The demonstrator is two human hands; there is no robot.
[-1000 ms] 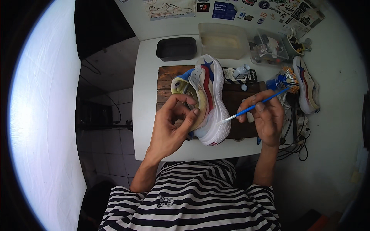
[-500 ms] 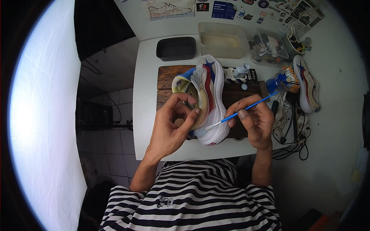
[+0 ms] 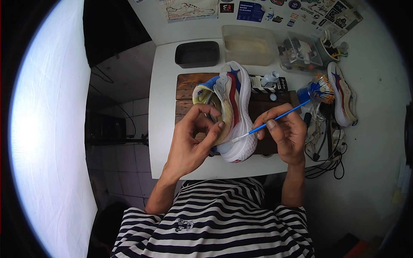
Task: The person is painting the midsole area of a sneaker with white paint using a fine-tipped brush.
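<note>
A white, cream, red and blue sneaker (image 3: pixel 243 103) lies tilted on a dark wooden board (image 3: pixel 184 81), its thick white sole facing right. My left hand (image 3: pixel 193 133) is closed on its near left side, thumb and fingers gripping the upper. Between the thumb and fingers of my right hand (image 3: pixel 285 131) is a slim blue paintbrush (image 3: pixel 275 119). Its pale bristles rest at or just over the sneaker's lower side, where the upper meets the sole; contact is hard to tell. Beyond the sneaker, a small open bottle (image 3: pixel 270 79) stands by a black-and-white box (image 3: pixel 282 84), with its round cap (image 3: pixel 273 97) nearby.
Behind the board stand a black tray (image 3: pixel 197 54), a cloudy plastic tub (image 3: pixel 249 45) and a clear bin of small items (image 3: pixel 299 51). To the right are a blue cup of brushes (image 3: pixel 304 94), a second sneaker (image 3: pixel 342 96) and tangled black cables (image 3: pixel 329 165).
My right hand has shifted slightly right, drawing the brush tip a little up and right along the sneaker's side. My left hand and the sneaker stay almost still.
</note>
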